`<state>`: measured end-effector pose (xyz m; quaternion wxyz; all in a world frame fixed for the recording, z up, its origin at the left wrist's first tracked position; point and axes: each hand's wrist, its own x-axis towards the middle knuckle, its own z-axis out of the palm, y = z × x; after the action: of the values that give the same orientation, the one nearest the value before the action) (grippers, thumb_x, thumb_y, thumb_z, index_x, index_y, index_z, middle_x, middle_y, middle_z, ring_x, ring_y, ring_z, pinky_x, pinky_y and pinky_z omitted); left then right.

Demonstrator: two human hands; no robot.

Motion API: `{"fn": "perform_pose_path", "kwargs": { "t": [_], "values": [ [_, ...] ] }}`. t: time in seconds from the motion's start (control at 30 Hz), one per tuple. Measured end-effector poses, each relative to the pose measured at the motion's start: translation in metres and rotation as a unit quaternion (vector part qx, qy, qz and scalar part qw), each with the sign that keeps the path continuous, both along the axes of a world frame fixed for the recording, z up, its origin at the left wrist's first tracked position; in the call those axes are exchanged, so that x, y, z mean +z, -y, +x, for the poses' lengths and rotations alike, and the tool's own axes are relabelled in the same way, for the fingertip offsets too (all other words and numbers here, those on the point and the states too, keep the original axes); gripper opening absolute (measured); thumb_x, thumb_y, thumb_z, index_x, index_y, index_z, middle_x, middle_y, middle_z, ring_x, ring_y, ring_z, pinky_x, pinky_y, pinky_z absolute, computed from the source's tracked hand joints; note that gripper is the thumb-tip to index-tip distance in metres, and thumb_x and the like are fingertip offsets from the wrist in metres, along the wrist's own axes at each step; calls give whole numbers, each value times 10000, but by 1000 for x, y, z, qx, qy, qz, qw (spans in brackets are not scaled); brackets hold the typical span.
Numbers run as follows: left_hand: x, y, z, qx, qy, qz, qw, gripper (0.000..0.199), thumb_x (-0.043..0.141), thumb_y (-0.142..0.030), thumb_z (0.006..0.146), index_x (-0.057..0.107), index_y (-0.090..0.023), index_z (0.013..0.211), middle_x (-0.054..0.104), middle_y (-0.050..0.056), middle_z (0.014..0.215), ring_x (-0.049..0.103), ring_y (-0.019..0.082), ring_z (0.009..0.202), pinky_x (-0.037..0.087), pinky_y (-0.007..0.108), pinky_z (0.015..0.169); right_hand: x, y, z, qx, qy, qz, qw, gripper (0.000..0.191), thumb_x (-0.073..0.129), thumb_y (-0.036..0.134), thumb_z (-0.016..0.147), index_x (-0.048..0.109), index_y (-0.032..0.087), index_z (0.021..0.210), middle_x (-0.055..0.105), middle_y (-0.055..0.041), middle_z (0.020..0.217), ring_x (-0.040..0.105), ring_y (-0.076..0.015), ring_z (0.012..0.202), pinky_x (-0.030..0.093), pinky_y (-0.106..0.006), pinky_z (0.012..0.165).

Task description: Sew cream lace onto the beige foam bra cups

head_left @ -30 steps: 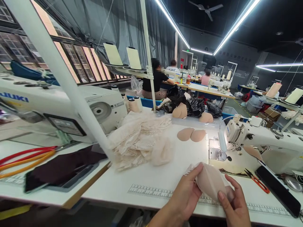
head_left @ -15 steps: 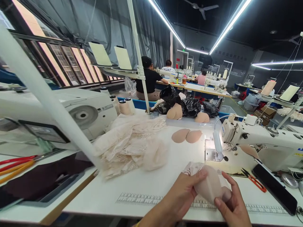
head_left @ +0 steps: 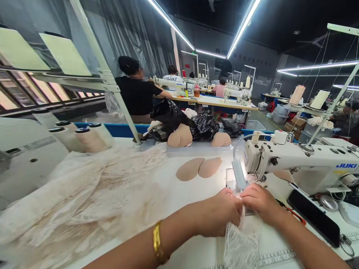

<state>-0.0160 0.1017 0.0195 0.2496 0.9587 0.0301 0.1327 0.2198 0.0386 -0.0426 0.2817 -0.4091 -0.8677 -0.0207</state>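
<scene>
A black phone (head_left: 313, 217) lies at right; a black-clad co-worker (head_left: 136, 93) sits farther off.

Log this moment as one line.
left hand: holds lace fabric | right hand: holds same fabric | location: at sewing machine | nearby: two beige pads, black phone

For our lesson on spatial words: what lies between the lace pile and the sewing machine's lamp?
In the head view, two beige pads lie side by side on the white table between the lace pile and lamp.

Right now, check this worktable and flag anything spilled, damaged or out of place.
Nothing stands out as spilled or damaged. The pale fabric heap is merely rumpled, while the left hand and right hand hold the lace piece.
</scene>
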Motion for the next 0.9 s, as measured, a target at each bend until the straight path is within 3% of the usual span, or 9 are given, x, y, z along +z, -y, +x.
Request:
{"fn": "perform_pose_path", "kwargs": {
  "t": [0.1, 0.2, 0.37, 0.63, 0.9],
  "values": [
    [4, -1, -2, -13, -25, 43, 999, 211, 661, 14, 605, 605, -189, 590, 728, 36, 904, 562, 201, 766, 381, 382, 850, -2, 5, 7, 6, -22, -41, 999, 408, 435, 28, 996, 733, 273, 1128, 783, -33, 1096, 662, -195, 990, 512, -317, 803],
    [3, 1, -2, 4, -19, 53, 998, 192, 656, -8, 638, 598, -185, 592, 746, 38, 937, 576, 205, 783, 390, 387, 860, 3, 10, 8, 3, -14, -60, 998, 387, 446, 33, 990, 744, 268, 1065, 786, -30, 1021, 666, -195, 946, 502, -313, 792],
    [0, 0, 1, 3, 11, 51, 999, 177, 658, -52, 668, 588, -192, 585, 743, 17, 891, 573, 182, 743, 402, 361, 828, -2, 7, 10, -33, -10, -42, 999, 345, 485, 42, 974, 740, 252, 1073, 795, -36, 1061, 663, -217, 978, 507, -305, 740],
    [-6, -6, 3, 15, 24, 69, 997, 174, 651, -40, 670, 623, -201, 611, 756, 17, 905, 561, 162, 691, 383, 348, 759, -5, 4, 12, -72, -14, -45, 996, 387, 493, 35, 933, 746, 268, 1112, 794, -28, 1103, 664, -232, 1023, 554, -345, 817],
    [-9, -6, 2, 21, 20, 66, 997, 172, 684, -42, 688, 656, -204, 638, 749, 17, 926, 566, 166, 714, 384, 357, 790, -7, 5, 13, -84, -10, -40, 996, 426, 512, 20, 923, 741, 301, 1147, 799, -25, 1062, 682, -237, 1004, 565, -361, 831]
  ]
}}
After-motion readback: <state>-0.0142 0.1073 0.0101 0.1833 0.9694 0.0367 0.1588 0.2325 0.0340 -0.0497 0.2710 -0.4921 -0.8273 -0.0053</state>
